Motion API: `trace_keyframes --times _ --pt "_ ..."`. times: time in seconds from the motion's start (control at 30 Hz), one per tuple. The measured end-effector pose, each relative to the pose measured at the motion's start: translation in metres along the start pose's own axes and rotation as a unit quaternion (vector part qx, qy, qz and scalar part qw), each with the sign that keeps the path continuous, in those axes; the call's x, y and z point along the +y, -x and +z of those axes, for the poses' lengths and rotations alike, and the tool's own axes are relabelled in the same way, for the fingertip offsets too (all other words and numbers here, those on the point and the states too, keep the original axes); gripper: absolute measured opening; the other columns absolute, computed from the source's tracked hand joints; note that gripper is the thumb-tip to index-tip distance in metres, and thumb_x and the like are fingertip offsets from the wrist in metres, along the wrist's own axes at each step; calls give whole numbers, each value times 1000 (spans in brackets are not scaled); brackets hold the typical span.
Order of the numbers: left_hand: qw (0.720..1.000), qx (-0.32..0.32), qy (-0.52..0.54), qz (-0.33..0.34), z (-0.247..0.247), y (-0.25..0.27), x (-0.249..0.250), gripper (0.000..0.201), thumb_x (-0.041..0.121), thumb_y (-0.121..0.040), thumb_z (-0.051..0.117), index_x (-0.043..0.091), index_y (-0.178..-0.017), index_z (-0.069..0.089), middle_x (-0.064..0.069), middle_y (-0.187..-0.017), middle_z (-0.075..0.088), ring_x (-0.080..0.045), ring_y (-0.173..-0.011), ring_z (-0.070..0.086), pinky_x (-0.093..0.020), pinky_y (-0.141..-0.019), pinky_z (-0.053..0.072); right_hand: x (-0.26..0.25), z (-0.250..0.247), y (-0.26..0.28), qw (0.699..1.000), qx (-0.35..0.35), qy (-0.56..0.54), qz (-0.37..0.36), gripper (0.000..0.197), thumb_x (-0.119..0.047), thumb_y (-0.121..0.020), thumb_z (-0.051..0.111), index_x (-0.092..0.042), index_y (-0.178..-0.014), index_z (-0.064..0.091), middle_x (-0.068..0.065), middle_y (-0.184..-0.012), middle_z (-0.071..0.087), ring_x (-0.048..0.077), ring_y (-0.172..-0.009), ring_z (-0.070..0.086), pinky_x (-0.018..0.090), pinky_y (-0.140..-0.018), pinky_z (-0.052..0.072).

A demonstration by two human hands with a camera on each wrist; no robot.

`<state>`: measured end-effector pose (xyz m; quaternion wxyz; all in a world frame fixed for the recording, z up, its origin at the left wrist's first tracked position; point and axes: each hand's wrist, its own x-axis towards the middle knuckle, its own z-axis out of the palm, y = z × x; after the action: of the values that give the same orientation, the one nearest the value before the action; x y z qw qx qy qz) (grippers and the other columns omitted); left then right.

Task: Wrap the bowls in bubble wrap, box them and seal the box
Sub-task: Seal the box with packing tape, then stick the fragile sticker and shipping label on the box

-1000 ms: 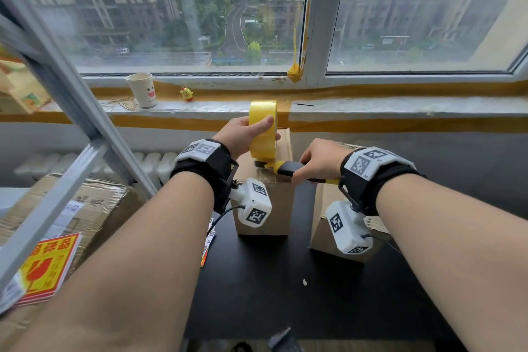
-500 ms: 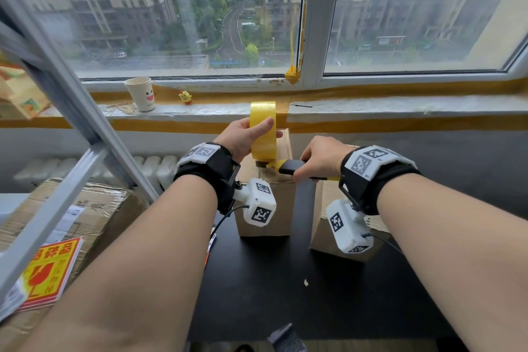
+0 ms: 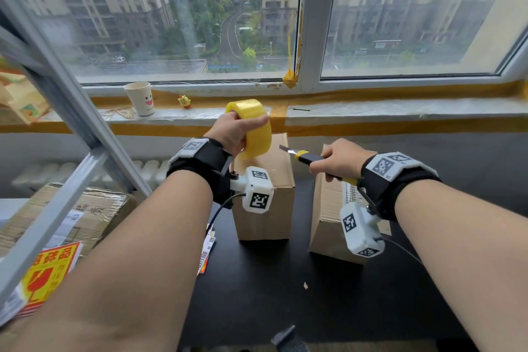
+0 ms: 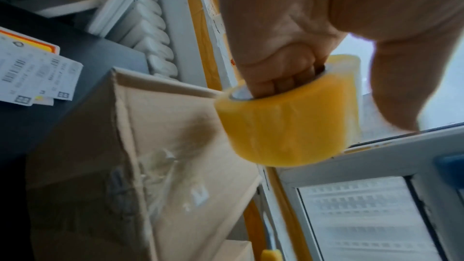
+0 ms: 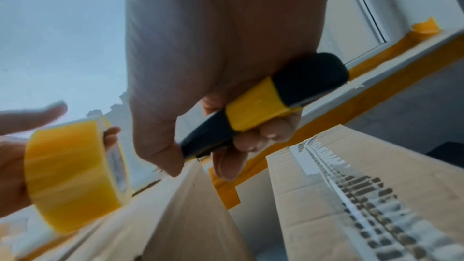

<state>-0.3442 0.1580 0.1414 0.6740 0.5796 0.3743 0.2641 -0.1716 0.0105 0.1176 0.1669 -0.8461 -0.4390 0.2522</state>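
Note:
My left hand (image 3: 237, 130) grips a yellow tape roll (image 3: 253, 127), fingers through its core (image 4: 278, 82) and thumb on the outer face, lifted just above the closed cardboard box (image 3: 265, 197) on the black table. Clear tape shows on that box's top (image 4: 160, 158). My right hand (image 3: 337, 161) grips a black and yellow utility knife (image 3: 307, 158) with its blade out, pointing left at the roll, a short gap between them. In the right wrist view the knife (image 5: 253, 112) sits in curled fingers with the roll (image 5: 72, 168) to its left. No bowls or bubble wrap show.
A second taped cardboard box (image 3: 328, 208) stands on the table under my right wrist. A large box (image 3: 71, 217) with red-yellow stickers (image 3: 48, 271) and a grey metal frame (image 3: 71, 111) fill the left. A paper cup (image 3: 140, 98) and toy chick (image 3: 184, 101) sit on the windowsill.
My left hand has lifted the tape roll up off the box and tilted it. My right hand has drawn the knife back to the right, clear of the roll.

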Motion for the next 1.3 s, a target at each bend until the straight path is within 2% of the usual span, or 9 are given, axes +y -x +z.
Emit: trace_keyframes --times 0.13,0.23,0.37,0.47,0.63,0.73,0.93,1.07,1.3 --pt "994 -14 -108 -6 7 1 8 55 -18 -70 68 0 -120 55 -18 -114 62 -37 -110 57 -48 -94 46 4 -9 0 995 57 -77 14 34 -39 -83 66 -8 -70 70 2 -66 64 18 -68 54 27 -62 39" --pt "981 -42 -188 20 20 2 8 53 -14 -67 73 4 -115 58 -15 -108 65 -36 -108 60 -48 -96 47 12 -14 -2 986 78 -143 30 42 -47 -84 67 -5 -86 70 3 -71 64 17 -68 54 29 -64 40" --pt "922 -117 -360 80 52 3 8 45 9 -65 85 1 -105 67 -8 -95 69 -25 -89 65 -39 -88 52 22 -19 -1 957 106 -264 55 72 -64 -78 65 -1 -112 64 5 -77 67 16 -59 53 32 -60 44" --pt "864 -154 -462 125 82 5 4 38 13 -66 84 -6 -95 66 -4 -78 53 -17 -70 49 -29 -68 42 29 -23 2 927 121 -347 80 74 -69 -76 63 -3 -109 61 9 -81 70 16 -55 49 31 -55 43" --pt "785 -195 -562 176 121 12 -2 38 14 -65 83 12 -102 74 -2 -95 72 -22 -89 66 -37 -83 55 55 -24 6 908 153 -373 112 57 -60 -74 72 -8 -92 59 12 -88 64 17 -59 51 34 -60 42" --pt "756 -218 -585 197 141 17 -8 40 12 -67 83 13 -106 73 -1 -104 71 -20 -96 66 -36 -89 53 72 -25 8 894 174 -381 156 78 -58 -58 77 -1 -109 61 14 -92 62 25 -71 58 34 -61 45" --pt "801 -177 -527 224 164 10 -24 45 16 -71 82 25 -114 69 5 -117 64 -13 -107 56 -22 -83 42 114 -26 18 873 259 -352 215 61 -53 -61 73 -6 -99 65 11 -83 65 29 -76 64 35 -63 50" --pt "855 -151 -476 139 166 -13 -44 50 21 -77 78 22 -123 61 1 -126 59 -16 -116 55 -28 -93 46 160 -17 27 839 307 -356 273 62 -55 -56 67 -7 -94 63 11 -85 67 33 -76 68 44 -72 59" --pt "837 -145 -528 6 181 -45 -95 77 24 -73 82 22 -140 44 -7 -136 51 -24 -119 54 -29 -89 45 222 7 25 815 286 -341 371 56 -51 -71 54 -4 -99 61 17 -92 71 34 -79 70 46 -77 58"
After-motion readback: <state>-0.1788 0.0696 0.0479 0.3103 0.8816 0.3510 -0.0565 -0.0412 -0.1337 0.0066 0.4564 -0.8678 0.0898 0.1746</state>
